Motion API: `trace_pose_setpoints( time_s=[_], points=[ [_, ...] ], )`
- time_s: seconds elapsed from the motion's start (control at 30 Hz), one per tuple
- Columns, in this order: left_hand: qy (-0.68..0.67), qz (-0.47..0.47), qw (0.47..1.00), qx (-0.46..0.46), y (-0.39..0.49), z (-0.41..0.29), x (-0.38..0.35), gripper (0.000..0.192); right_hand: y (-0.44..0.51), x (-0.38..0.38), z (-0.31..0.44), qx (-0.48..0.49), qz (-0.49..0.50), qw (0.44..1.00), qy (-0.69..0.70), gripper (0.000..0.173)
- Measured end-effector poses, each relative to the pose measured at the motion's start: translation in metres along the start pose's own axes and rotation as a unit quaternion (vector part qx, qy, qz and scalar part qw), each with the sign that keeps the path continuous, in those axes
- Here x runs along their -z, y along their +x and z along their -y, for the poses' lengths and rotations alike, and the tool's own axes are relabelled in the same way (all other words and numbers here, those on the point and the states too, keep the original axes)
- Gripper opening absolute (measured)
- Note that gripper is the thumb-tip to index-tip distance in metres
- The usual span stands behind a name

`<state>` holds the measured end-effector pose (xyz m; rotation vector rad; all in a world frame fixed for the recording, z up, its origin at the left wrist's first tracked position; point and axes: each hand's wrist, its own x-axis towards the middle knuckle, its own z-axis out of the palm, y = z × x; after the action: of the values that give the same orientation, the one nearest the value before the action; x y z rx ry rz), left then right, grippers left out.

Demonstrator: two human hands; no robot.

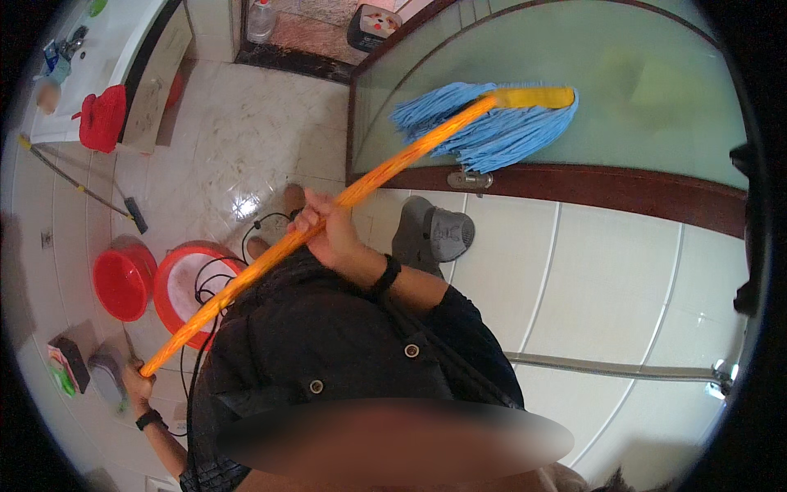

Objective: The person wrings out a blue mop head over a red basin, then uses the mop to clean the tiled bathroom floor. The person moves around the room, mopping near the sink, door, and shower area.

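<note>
A string mop is held aslant across my body by both hands. Its orange handle runs from the lower left up to the right. My left hand grips the handle's lower-left end, while my right hand is wrapped around it near the middle. Blue mop strands hang from a yellow clamp. The mop head appears in front of a frosted glass door panel; whether it touches the glass I cannot tell.
Left of me stand a red bucket and a red-rimmed basin, with black cable beside them. A red cloth hangs over the white washbasin's edge. A small long-handled brush leans by the wall. The door handle protrudes near the mop strands.
</note>
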<state>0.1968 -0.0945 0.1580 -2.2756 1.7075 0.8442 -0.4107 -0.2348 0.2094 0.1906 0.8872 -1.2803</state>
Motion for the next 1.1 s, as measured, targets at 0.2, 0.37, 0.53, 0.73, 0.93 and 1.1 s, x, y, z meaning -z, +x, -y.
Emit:
trace_pose_setpoints(
  time_s=[0.2, 0.37, 0.53, 0.73, 0.93, 1.1],
  points=[
    [0.013, 0.011, 1.000, 0.022, -0.005, -0.098, 0.001, 0.033, 0.074, 0.003, 0.060, 0.017, -0.037, 0.999, -0.004, 0.023],
    [-0.019, -0.024, 0.999, -0.028, -0.012, -0.211, 0.009, 0.026, 0.166, 0.014, 0.130, 0.024, -0.025, 0.999, -0.026, 0.032],
    [-0.023, 0.040, 0.999, -0.002, -0.005, -0.287, 0.012, 0.022, 0.237, 0.024, 0.172, 0.057, -0.057, 0.996, -0.049, 0.041],
    [-0.057, 0.024, 0.998, -0.001, -0.015, -0.257, -0.011, 0.018, 0.235, 0.046, 0.145, 0.032, -0.086, 0.995, -0.032, 0.040],
    [-0.044, -0.102, 0.991, -0.068, -0.040, -0.141, -0.013, 0.018, 0.151, 0.066, 0.055, -0.036, -0.117, 0.992, 0.011, 0.038],
    [0.054, -0.038, 0.997, -0.048, -0.053, -0.051, 0.015, 0.018, 0.093, 0.075, -0.012, -0.084, -0.118, 0.988, 0.044, 0.033]
  ],
)
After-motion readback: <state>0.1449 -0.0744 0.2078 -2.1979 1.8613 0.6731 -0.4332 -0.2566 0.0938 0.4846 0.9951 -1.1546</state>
